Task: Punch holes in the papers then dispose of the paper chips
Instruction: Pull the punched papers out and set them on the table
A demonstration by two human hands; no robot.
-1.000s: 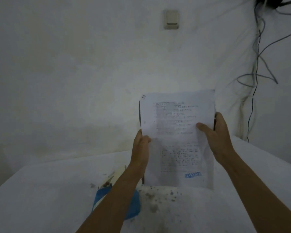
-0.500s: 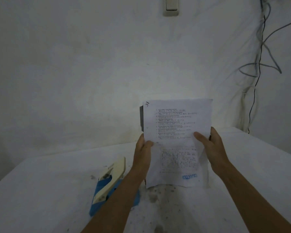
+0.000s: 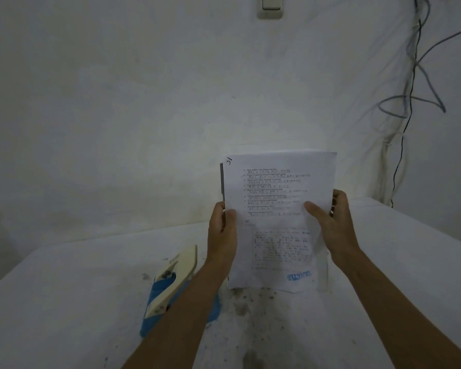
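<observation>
A stack of white printed papers [image 3: 277, 198] with a blue stamp near its bottom stands upright, its lower edge resting on the white table [image 3: 64, 302]. My left hand [image 3: 221, 230] grips the stack's left edge and my right hand [image 3: 330, 217] grips its right edge, thumb across the front sheet. A hole punch [image 3: 171, 283] with a cream lever and blue base lies on the table left of the papers, partly hidden by my left forearm.
Dark specks and stains [image 3: 250, 302] dot the table in front of the papers. A white wall rises right behind the table, with a light switch [image 3: 270, 6] at the top and loose cables [image 3: 410, 97] hanging at the right.
The papers and both hands have dropped lower in view and the camera has tilted down. More of the hole punch shows beside my left forearm. The grip on the stack is unchanged.
</observation>
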